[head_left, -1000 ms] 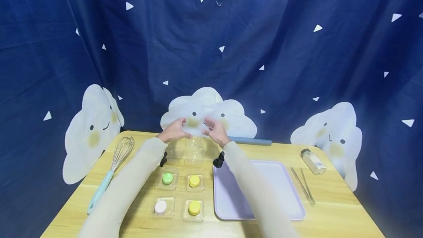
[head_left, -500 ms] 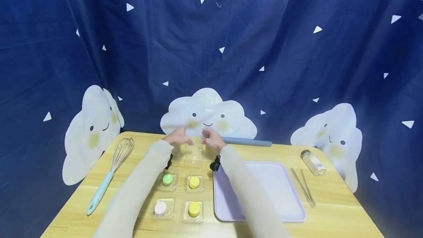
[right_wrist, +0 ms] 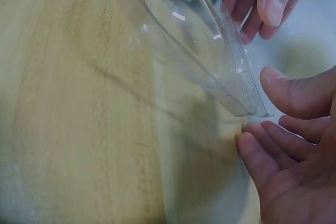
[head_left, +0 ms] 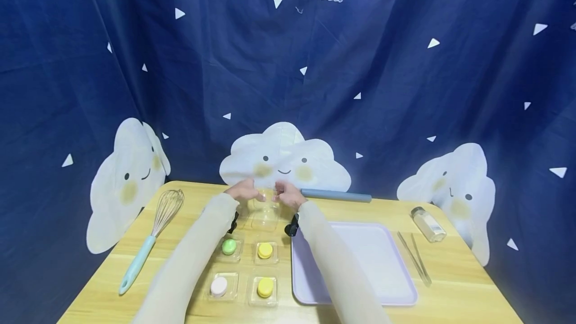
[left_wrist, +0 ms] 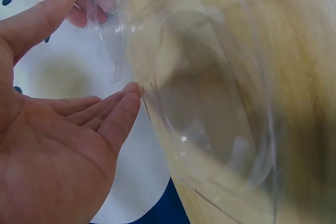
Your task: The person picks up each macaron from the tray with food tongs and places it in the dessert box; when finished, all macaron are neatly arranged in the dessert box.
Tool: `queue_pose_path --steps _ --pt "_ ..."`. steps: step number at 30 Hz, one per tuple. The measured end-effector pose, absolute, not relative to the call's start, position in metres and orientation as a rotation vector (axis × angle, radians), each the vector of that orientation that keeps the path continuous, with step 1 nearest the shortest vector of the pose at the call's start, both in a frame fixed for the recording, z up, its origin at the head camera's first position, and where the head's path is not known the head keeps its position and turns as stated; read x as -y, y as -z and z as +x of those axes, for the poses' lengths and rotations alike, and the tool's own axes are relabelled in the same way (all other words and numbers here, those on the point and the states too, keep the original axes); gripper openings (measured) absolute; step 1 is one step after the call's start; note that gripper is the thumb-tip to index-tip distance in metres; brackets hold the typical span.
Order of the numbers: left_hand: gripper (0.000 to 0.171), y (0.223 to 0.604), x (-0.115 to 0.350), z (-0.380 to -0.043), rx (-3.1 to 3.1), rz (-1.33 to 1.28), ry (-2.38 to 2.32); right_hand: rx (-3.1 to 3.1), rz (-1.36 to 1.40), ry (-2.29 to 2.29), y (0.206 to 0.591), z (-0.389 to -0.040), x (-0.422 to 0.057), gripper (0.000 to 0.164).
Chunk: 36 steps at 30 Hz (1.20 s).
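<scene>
At the table's far middle, my left hand (head_left: 245, 190) and right hand (head_left: 289, 195) lie either side of clear plastic packaging (head_left: 264, 218), domed or cup-shaped in the wrist views. In the left wrist view, straight fingers of my left hand (left_wrist: 68, 145) reach the rim of a clear plastic shell (left_wrist: 210, 103), thumb spread away. In the right wrist view, my right hand (right_wrist: 294, 156) has thumb and relaxed fingers apart beside a clear shell's corner (right_wrist: 239, 100). Whether they touch is unclear. Nearer me, small clear trays hold a green macaron (head_left: 229, 247), yellow macarons (head_left: 265, 250) and a pale pink macaron (head_left: 219, 286).
A lilac tray (head_left: 373, 264) lies right of the macarons, partly under my right sleeve. Beyond it are tongs (head_left: 416, 259) and a glass shaker (head_left: 428, 224). A blue-grey rod (head_left: 337, 195) lies along the back edge. A whisk (head_left: 153, 234) rests at left.
Both hands have come down and closer together, beside the clear packaging. The left hand moved slightly right. The macarons, tray and tools stay where they were.
</scene>
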<state>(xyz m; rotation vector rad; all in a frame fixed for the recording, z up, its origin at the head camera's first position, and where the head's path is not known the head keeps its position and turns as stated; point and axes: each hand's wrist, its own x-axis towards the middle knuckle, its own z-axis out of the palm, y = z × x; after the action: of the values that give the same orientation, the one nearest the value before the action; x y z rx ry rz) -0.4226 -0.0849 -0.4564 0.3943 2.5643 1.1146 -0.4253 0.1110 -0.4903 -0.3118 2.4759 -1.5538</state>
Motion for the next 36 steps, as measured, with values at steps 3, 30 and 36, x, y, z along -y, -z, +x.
queue_pose_path --steps 3,30,36 --pt "0.061 0.458 0.083 -0.42 -2.577 0.351 -1.067 -2.466 -0.354 1.544 0.492 -0.426 -0.11 0.051" --pt "0.083 0.439 0.095 -0.42 -2.61 0.476 -1.253 -2.347 -0.378 1.615 0.464 -0.415 -0.105 0.081" --pt "0.081 0.437 0.094 -0.417 -2.609 0.48 -1.272 -2.397 -0.378 1.611 0.463 -0.415 -0.105 0.077"
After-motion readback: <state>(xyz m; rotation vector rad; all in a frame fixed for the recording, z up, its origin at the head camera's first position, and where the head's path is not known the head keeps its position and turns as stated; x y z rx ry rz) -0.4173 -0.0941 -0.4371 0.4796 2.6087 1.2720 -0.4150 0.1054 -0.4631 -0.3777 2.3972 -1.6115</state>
